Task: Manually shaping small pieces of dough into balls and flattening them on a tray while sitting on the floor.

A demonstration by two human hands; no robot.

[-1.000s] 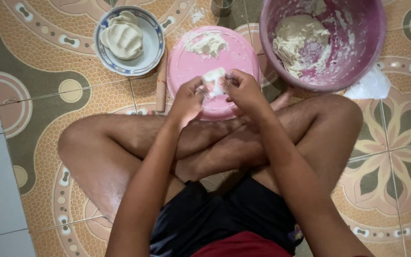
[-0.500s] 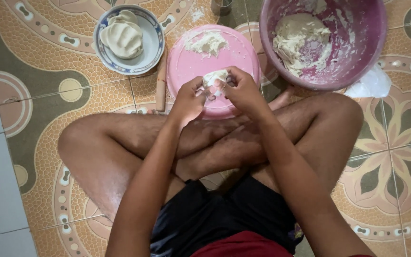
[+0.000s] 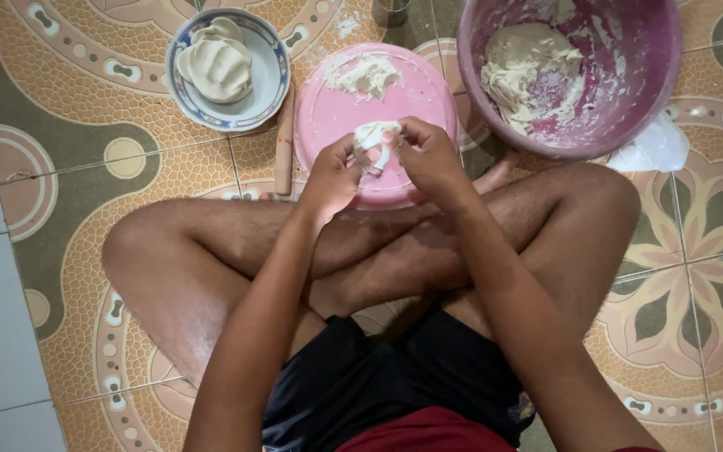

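Dough lump (image 3: 376, 134) sits pinched in both grips, left hand (image 3: 332, 177) and right hand (image 3: 430, 159) closed around it above the pink board (image 3: 336, 117), apparently shaping.

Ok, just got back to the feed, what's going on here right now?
A person sits cross-legged on a patterned tile floor, pinching a small piece of dough between the left hand and right hand, above a round pink board. More crumbly dough lies on the board's far side. A blue-rimmed bowl to the left holds smooth shaped dough pieces. A large purple basin to the right holds a rough mass of dough. A wooden rolling pin lies beside the board.
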